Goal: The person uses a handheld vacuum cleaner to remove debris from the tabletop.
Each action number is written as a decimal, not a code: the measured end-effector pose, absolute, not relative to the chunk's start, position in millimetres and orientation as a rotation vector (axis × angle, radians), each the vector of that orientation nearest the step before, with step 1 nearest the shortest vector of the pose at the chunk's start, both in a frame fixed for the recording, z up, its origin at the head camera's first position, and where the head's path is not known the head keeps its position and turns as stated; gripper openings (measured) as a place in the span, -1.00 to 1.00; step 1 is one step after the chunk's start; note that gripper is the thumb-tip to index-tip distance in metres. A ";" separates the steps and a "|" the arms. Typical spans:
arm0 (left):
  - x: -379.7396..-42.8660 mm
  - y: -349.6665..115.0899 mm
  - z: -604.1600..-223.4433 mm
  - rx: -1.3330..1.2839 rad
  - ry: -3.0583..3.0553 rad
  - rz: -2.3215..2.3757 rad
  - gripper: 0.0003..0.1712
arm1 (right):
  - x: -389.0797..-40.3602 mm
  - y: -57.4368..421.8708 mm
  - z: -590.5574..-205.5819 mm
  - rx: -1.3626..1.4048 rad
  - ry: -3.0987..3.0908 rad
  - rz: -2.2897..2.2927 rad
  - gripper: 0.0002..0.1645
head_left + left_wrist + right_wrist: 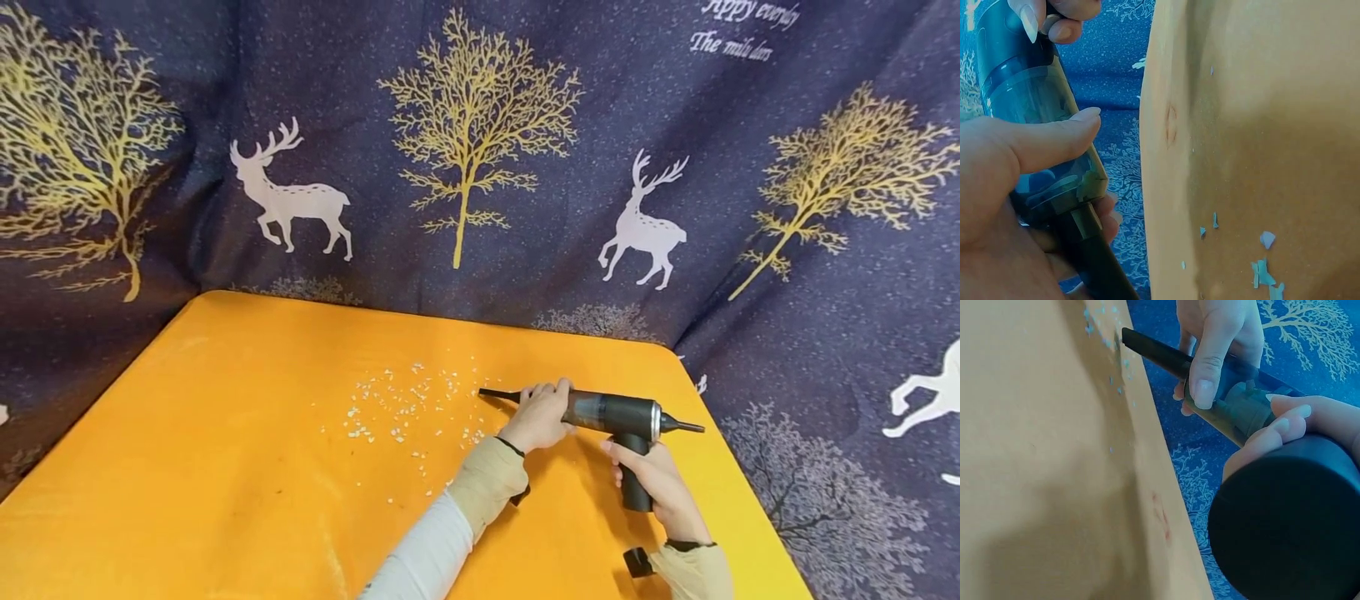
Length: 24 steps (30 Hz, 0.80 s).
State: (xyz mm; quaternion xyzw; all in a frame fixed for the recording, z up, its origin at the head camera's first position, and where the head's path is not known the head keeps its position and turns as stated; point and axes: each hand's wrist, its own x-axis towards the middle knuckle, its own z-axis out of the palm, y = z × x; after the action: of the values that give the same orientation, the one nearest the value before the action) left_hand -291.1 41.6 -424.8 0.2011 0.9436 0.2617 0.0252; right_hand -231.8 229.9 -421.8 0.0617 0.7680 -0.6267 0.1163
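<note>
A black handheld vacuum cleaner (630,415) is held above the yellow table, its narrow nozzle (495,394) pointing left. My left hand (538,417) grips the front of its body; in the left wrist view the thumb lies across the see-through dust cup (1035,94). Around the upright handle (636,492) curl the fingers of my right hand (663,483), and the handle's round end (1285,519) fills the near part of the right wrist view. Small pale paper-like scraps (397,433) lie scattered left of the nozzle tip.
The yellow-covered table (187,467) ends at a dark blue curtain (375,150) printed with white deer and golden trees. A second pointed nozzle (684,426) juts from the vacuum's rear toward the table's right edge. Black wrist cameras (639,562) hang beneath both wrists.
</note>
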 end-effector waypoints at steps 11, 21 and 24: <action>-269.7 48.9 -420.4 0.749 3.095 0.718 -0.30 | -210.9 239.5 -417.4 0.180 2.246 -1.864 -0.69; -245.2 60.8 -424.0 0.851 3.235 0.693 -0.25 | -184.7 253.1 -411.3 0.198 2.221 -1.836 -0.73; -237.4 62.4 -423.2 0.882 3.273 0.691 -0.22 | -175.8 256.6 -409.2 0.176 2.235 -1.852 -0.78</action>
State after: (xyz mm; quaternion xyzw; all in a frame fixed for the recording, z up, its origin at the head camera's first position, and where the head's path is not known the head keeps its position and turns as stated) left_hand -237.4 62.4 -423.2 0.2517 0.9342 0.1972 -0.1583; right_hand -175.8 256.6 -409.2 0.0602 0.7633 -0.6326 0.1164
